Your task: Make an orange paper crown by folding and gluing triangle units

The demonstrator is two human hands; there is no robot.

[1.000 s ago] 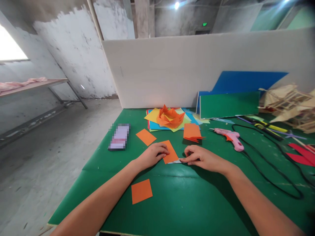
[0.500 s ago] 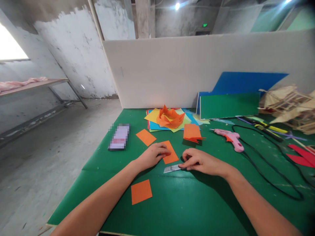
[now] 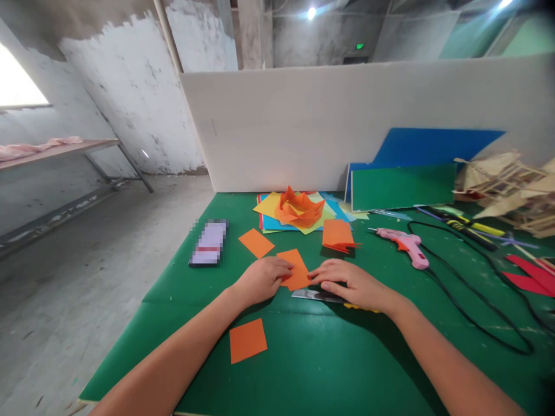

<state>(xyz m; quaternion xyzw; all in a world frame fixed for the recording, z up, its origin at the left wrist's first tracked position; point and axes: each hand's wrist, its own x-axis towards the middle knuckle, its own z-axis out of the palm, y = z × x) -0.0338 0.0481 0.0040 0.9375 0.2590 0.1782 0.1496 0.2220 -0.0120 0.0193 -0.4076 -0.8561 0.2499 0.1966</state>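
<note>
My left hand (image 3: 264, 278) rests at the left edge of a small orange paper piece (image 3: 296, 266), its fingers curled together on the paper. At the right edge of that piece, the fingertips of my right hand (image 3: 347, 280) touch the paper, the thumb apart from the fingers. Partly under my right hand lies a utility knife (image 3: 314, 295) with a long metal blade and a yellow handle. Another orange square (image 3: 248, 341) lies nearer to me, and an orange piece (image 3: 256, 242) lies farther off on the left.
An orange folded-paper ring (image 3: 300, 209) sits on coloured sheets. Beside it is a stack of orange paper (image 3: 338, 234). A pink glue gun (image 3: 405, 244) trails a black cable on the right. A phone (image 3: 208, 242) lies on the left; green board (image 3: 403, 188) leans behind.
My right hand has let go of the knife, which now lies on the table, and its fingers have moved up to the paper's right edge. My left hand has shifted slightly left.
</note>
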